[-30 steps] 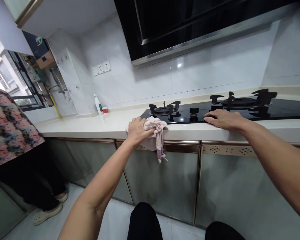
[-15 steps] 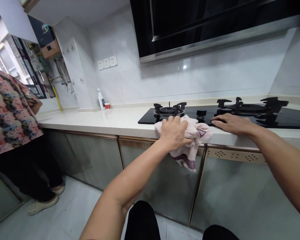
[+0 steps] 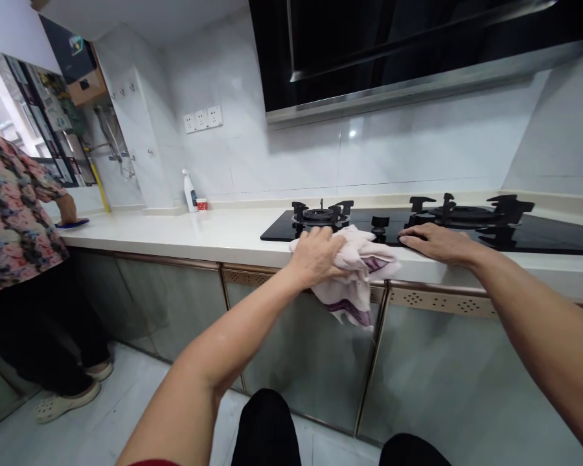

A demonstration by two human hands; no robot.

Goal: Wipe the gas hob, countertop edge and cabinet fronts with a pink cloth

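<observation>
Where the front edge of the cream stone surface meets the black glass gas hob, a crumpled pale pink cloth with a purple stripe lies bunched, part on top and part hanging over the edge in front of the grey cabinet doors. Left hand: grip closed over the cloth from above, fingers curled into the bunched fabric, pressing it onto the surface just in front of the left black burner grate. Right hand: flat, palm down, fingers spread loosely, holding nothing; it rests on the front edge of the hob, just right of the cloth, near the small black control knob. Right black burner grate sits behind that hand. A dark range hood hangs above the hob against the white tiled wall.

Further left along the surface: a white plastic bottle and a small red cup stand side by side at the wall, under a row of white wall sockets. At the far left, another person in a floral top has a hand on a dark blue cloth on the surface.
</observation>
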